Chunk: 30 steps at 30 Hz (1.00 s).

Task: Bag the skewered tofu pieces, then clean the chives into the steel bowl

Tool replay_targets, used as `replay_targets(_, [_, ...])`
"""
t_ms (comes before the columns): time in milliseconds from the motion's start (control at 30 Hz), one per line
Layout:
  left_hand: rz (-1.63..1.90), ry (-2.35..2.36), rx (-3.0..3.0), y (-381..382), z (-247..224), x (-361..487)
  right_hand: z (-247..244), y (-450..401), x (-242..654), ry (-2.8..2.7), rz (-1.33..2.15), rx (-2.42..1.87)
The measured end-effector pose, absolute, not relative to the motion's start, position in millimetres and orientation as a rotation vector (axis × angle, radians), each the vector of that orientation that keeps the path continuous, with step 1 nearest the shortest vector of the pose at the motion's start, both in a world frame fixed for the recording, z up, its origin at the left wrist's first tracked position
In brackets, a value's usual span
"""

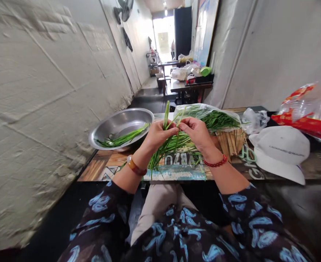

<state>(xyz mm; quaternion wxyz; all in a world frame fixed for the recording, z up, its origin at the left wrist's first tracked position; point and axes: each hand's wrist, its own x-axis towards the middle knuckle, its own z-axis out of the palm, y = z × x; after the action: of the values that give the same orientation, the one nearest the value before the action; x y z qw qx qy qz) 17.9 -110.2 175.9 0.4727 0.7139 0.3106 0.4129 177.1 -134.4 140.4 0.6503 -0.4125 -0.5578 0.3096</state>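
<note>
My left hand [159, 134] is closed around a small bunch of green chives [167, 113], stem ends up and leaves hanging below the palm. Beside it, my right hand [196, 132] pinches thin chive stalks near the top of the bunch; its fingertips almost meet the left ones. A loose pile of chives [180, 142] lies on the table under both hands. To the left stands a steel basin [131, 113] with some chives [129, 137] inside. Behind my right hand, a clear plastic bag [189, 107] lies open with more chives [219, 119] in it.
On the right are a bundle of wooden sticks [229, 142], scissors [248, 153], a white cap [281, 149], a crumpled plastic bag [255, 120] and a red-and-clear package [304, 122]. A wall [40, 109] runs close on the left. Farther tables [179, 85] hold bags.
</note>
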Motion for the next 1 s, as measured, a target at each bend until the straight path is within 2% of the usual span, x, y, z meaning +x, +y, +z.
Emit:
replay_targets(333, [1.011,0.887,1.745,-122.7,142.3,-8.4,122.5,-146.6,188.8,-1.409,0.354,-1.108])
replay_targets(567, [1.036,1.045,2.017,-111.0,118.1,-18.9,76.8,-142.6,229.3,-1.089,0.428,-1.186])
replay_targets(733, [0.978,1.183,2.242,-108.5,106.5,-20.2,39.6,-143.9,249.7,-1.46,0.511,-1.43])
replay_targets(867, [0.911,1.189,2.308,-112.5,105.2,-18.4,52.9,-149.7,250.3,-1.62,0.26,-1.523])
replay_targets(1000, [0.856,1.139,2.388,-116.3,105.0,-18.1,93.8,-161.9,226.1,-1.696,0.073,-1.289])
